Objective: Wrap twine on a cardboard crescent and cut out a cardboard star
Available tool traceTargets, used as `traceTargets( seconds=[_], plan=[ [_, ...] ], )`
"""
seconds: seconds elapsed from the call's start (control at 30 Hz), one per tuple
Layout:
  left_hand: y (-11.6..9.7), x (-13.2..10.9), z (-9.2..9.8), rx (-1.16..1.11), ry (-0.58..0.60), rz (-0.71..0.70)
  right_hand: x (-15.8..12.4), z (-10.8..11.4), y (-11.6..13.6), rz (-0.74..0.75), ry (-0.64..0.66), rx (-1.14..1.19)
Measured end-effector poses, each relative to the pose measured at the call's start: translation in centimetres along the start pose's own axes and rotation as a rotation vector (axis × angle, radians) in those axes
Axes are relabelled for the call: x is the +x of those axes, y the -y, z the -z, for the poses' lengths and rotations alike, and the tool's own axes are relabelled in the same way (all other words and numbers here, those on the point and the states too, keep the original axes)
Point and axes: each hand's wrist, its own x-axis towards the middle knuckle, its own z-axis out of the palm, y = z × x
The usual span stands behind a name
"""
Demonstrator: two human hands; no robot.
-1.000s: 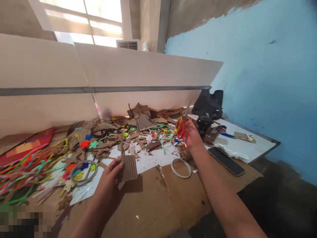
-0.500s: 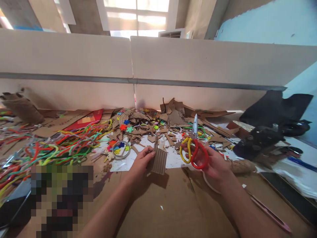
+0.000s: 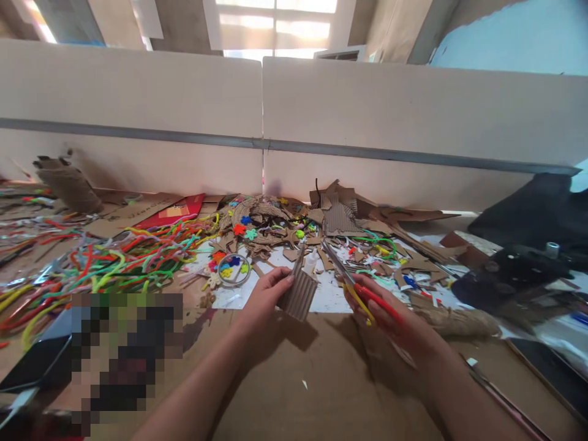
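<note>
Between the thumb and fingers of my left hand (image 3: pixel 267 293) is a small piece of corrugated cardboard (image 3: pixel 298 296), its ridged face showing and a narrow flap standing up at its top. My right hand (image 3: pixel 388 315) is closed on a pair of scissors (image 3: pixel 337 262) with one red and one yellow handle. Their blades point up and to the left, apart from the cardboard. Just behind the piece stands a small white bottle (image 3: pixel 311 262), partly hidden by it.
Colourful pipe cleaners (image 3: pixel 124 257) lie heaped at the left. Cardboard scraps (image 3: pixel 340 214) and felt flowers (image 3: pixel 239 229) are strewn at the back, near a round ring (image 3: pixel 234 270). A twine-wrapped roll (image 3: pixel 459 321) and a pink-handled tool (image 3: pixel 505 398) are at the right.
The scissors have turned in my right hand, from upright with the handle loops facing me to slanting left towards the cardboard. The cardboard piece has tilted slightly. The view has shifted.
</note>
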Motion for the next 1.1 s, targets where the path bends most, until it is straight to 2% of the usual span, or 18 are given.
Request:
traceTargets(
  seconds=[0.13,0.23,0.37,0.53,0.7,0.9,1.1],
  plan=[
    [-0.4,-0.1,0.0,-0.031,0.003,0.011,0.2,-0.2,0.3,-0.040,0.138,-0.100],
    [-0.5,-0.2,-0.1,-0.045,0.056,0.027,0.6,-0.5,-0.2,-0.053,0.210,-0.155],
    [-0.5,-0.6,-0.4,-0.032,0.126,0.044,0.6,-1.2,-0.5,-0.110,0.223,-0.129],
    [-0.6,-1.2,-1.2,-0.095,0.148,0.109,0.4,-2.3,-0.4,-0.124,0.232,-0.010],
    [-0.5,-1.0,-0.8,-0.047,0.159,0.106,0.4,-2.6,-1.4,-0.153,0.201,0.102],
    [-0.2,-1.0,-0.5,-0.046,0.191,0.107,0.5,-2.9,-2.3,-0.199,0.221,0.087],
    [-0.3,-1.7,-0.9,-0.092,0.249,0.148,1.2,-3.5,-2.6,-0.083,0.210,0.061]
  ],
)
